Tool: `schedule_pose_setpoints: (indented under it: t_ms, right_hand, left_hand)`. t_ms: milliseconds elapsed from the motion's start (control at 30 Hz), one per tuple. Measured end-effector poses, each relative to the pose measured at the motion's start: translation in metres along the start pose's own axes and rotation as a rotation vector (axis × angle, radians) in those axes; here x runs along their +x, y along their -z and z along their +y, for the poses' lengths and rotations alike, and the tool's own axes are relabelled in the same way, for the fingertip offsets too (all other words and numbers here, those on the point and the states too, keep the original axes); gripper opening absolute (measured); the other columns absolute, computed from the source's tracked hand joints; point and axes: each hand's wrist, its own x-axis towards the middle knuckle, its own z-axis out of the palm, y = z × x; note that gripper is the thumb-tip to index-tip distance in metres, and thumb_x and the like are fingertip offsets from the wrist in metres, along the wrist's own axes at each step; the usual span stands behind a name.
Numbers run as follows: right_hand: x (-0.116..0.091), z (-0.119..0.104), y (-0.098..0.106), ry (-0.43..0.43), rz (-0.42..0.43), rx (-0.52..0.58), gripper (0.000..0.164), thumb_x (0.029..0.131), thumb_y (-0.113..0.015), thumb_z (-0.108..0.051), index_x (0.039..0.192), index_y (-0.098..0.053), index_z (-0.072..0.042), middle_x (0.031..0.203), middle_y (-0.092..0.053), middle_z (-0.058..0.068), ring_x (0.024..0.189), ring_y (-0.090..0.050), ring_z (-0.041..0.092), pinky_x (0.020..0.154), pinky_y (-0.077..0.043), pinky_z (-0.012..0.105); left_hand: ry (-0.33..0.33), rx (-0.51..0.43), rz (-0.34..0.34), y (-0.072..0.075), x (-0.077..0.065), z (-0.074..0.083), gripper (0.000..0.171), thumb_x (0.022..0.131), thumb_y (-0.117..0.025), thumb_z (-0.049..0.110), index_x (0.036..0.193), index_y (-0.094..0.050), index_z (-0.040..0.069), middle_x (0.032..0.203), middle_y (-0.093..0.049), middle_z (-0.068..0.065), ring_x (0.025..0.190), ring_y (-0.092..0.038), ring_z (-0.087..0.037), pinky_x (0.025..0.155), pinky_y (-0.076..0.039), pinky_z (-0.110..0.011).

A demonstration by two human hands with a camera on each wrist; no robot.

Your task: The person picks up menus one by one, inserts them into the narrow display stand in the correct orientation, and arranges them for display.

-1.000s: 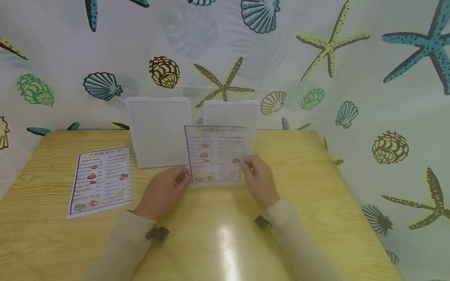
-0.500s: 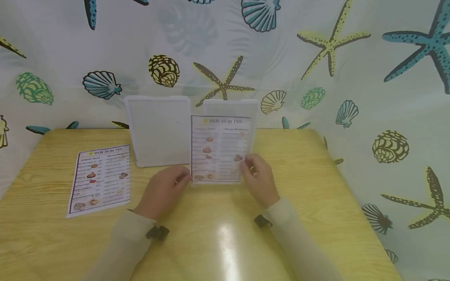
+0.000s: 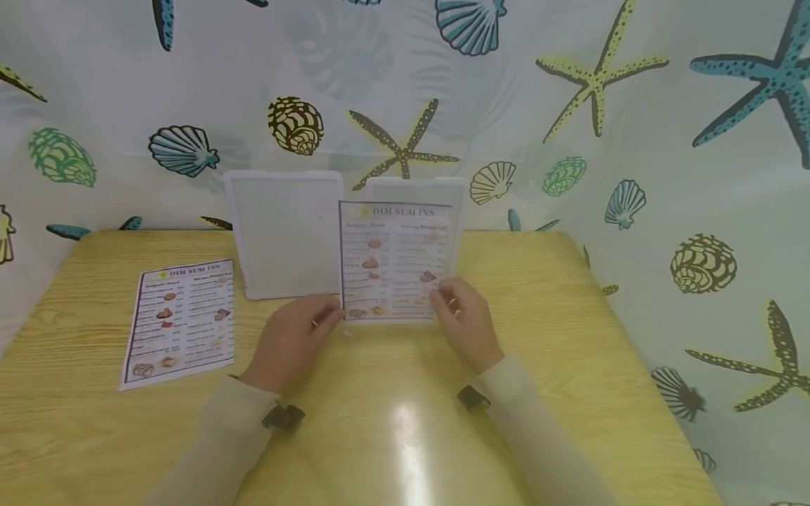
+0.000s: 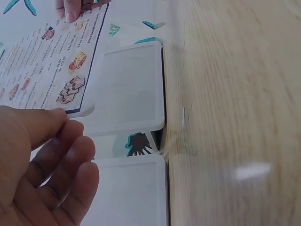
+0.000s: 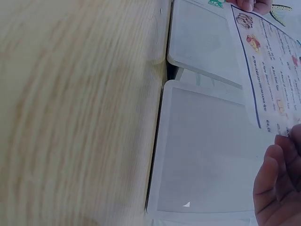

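Observation:
A printed sheet headed "DIM SUM INN" (image 3: 395, 260), with small food pictures, stands upright in front of the right white-framed panel (image 3: 414, 191). My left hand (image 3: 294, 341) pinches its lower left corner between thumb and index finger, the other fingers loosely curled, as the left wrist view shows. At the sheet's right edge, low down, my right hand (image 3: 471, 323) pinches it with thumb and fingers. The sheet hides most of the right panel in the head view. A matching menu sheet (image 3: 180, 320) lies flat on the table at the left.
A second white-framed panel (image 3: 287, 235) leans upright behind my left hand, beside the right one. Both stand on the wood-grain table (image 3: 569, 393). A tiny pale scrap (image 4: 183, 117) lies near them. Behind hangs a curtain (image 3: 506, 105) printed with shells and starfish.
The held menu sheet has come up and straightened, its top edge now higher against the right panel. Both hands have stayed nearly in place, still gripping it.

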Motion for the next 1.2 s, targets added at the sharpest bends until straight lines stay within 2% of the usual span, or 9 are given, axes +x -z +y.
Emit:
schedule_pose_setpoints:
  t_ms: [300,533,667,833,1067,1200]
  right_hand:
    - [0.0004,-0.0002,0.0014,0.010,0.013,-0.040,0.006,0.103,-0.060,-0.007,0.104,-0.065,-0.003,0.095,-0.070,0.006,0.085,-0.062,0.017,0.073,-0.056,0.029]
    - [0.0004,-0.0004,0.0023,0.027,0.029,-0.009,0.007,0.104,-0.059,-0.007,0.104,-0.065,-0.003,0.096,-0.071,0.007,0.084,-0.064,0.017,0.072,-0.056,0.029]
    - [0.0004,-0.0004,0.0023,0.026,0.037,0.010,0.008,0.104,-0.059,-0.007,0.104,-0.065,-0.003,0.095,-0.071,0.007,0.083,-0.064,0.017,0.071,-0.056,0.028]
    - [0.0003,-0.0013,0.0021,0.026,0.039,0.039,0.006,0.103,-0.061,-0.006,0.103,-0.066,-0.002,0.095,-0.071,0.007,0.085,-0.063,0.017,0.073,-0.055,0.028]
    - [0.0011,-0.0030,0.0017,0.055,0.032,0.095,0.004,0.102,-0.064,-0.006,0.101,-0.067,-0.004,0.092,-0.070,0.007,0.082,-0.061,0.016,0.072,-0.055,0.028]
    - [0.0006,-0.0037,0.0014,0.065,0.033,0.103,0.004,0.101,-0.064,-0.002,0.098,-0.067,-0.004,0.093,-0.071,0.007,0.081,-0.062,0.018,0.070,-0.055,0.028]
  left_hand:
    - [0.037,-0.033,-0.035,0.0004,0.0014,0.0024,0.015,0.106,-0.062,0.027,0.109,-0.073,0.017,0.101,-0.074,0.001,0.088,-0.066,-0.016,0.077,-0.056,-0.039]
    - [0.069,-0.033,-0.059,-0.0020,0.0024,-0.0004,0.018,0.105,-0.062,0.030,0.113,-0.071,0.018,0.098,-0.074,0.001,0.084,-0.065,-0.016,0.076,-0.057,-0.038]
    - [0.081,-0.037,-0.078,-0.0020,0.0021,0.0000,0.019,0.106,-0.061,0.032,0.112,-0.071,0.018,0.100,-0.074,0.002,0.087,-0.066,-0.017,0.078,-0.058,-0.039]
    - [0.067,-0.029,-0.072,-0.0025,0.0020,-0.0008,0.018,0.106,-0.061,0.029,0.108,-0.072,0.016,0.102,-0.074,0.000,0.089,-0.066,-0.018,0.080,-0.057,-0.041]
    - [0.013,-0.026,-0.016,-0.0033,0.0009,-0.0002,0.014,0.104,-0.064,0.026,0.108,-0.073,0.015,0.101,-0.074,0.000,0.084,-0.064,-0.017,0.075,-0.055,-0.037]
    - [0.013,-0.032,-0.008,-0.0029,0.0006,0.0004,0.016,0.104,-0.064,0.027,0.109,-0.073,0.014,0.103,-0.074,-0.001,0.087,-0.065,-0.017,0.077,-0.057,-0.039]
